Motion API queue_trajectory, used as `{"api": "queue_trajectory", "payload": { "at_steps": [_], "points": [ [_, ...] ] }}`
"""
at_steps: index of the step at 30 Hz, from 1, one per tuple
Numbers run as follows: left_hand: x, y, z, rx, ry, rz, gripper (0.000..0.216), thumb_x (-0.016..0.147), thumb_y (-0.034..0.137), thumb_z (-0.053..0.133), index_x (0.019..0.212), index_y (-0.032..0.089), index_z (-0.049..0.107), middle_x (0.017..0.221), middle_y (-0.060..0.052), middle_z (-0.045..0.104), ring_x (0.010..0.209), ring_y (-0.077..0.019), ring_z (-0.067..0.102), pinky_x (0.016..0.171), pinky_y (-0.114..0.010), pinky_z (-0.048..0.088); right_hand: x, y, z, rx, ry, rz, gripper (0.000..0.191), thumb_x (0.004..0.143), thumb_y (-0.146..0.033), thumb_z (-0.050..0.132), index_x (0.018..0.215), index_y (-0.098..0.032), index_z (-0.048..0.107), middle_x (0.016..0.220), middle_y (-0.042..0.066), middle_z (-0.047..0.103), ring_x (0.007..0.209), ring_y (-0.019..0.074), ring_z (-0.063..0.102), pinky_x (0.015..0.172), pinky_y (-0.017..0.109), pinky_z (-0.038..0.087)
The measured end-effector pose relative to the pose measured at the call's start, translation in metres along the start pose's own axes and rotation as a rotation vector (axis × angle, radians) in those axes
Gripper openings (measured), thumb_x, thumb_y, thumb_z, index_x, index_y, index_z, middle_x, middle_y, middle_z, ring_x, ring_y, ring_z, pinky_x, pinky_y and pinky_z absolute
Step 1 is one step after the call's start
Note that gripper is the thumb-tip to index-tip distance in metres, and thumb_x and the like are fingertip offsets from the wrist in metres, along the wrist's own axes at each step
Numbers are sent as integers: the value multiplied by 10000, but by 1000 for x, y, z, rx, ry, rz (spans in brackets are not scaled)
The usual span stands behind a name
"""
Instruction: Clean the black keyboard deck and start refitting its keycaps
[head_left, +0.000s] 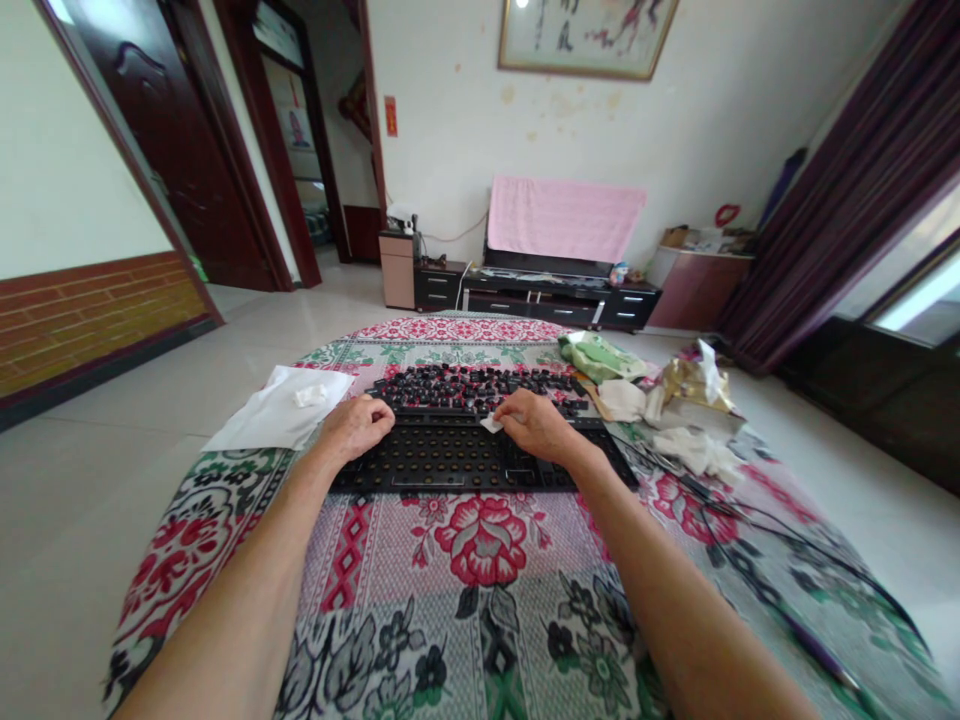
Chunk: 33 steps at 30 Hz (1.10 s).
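A black keyboard [435, 455] with its keycaps off lies across the patterned tablecloth, its rows of round key seats exposed. At its upper left end, my left hand [356, 428] is closed with curled fingers, holding the frame's edge. A small white piece of tissue [491, 423] is pinched between the thumb and fingers of my right hand [531, 422], against the keyboard's upper strip. Behind the keyboard, many loose black keycaps [472, 385] are spread in a wide band.
A white sheet [262, 410] carrying a folded tissue [310, 396] lies left. At right are a green cloth [600, 355], crumpled tissues [697, 452], a gold tissue pack [690, 385], a black cable [810, 555] and a purple-handled tool [814, 650]. Beyond stands a low cabinet [510, 305].
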<state>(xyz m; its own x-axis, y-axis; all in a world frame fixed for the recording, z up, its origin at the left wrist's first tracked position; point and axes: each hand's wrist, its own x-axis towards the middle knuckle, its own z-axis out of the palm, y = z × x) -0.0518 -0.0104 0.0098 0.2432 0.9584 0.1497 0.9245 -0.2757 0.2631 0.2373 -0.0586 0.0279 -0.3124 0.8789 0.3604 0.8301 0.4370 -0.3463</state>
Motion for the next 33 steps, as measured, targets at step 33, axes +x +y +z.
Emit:
{"api": "queue_trajectory", "payload": {
  "at_steps": [33],
  "points": [
    [2, -3, 1, 19, -7, 10, 268, 743, 362, 449, 799, 243, 682, 821, -12, 611, 715, -150, 570, 654, -232, 400, -10, 20, -34, -234, -256, 194, 329, 627, -16, 480, 796, -183, 708, 835, 54, 706, 804, 169, 616, 731, 240, 420]
  ]
}}
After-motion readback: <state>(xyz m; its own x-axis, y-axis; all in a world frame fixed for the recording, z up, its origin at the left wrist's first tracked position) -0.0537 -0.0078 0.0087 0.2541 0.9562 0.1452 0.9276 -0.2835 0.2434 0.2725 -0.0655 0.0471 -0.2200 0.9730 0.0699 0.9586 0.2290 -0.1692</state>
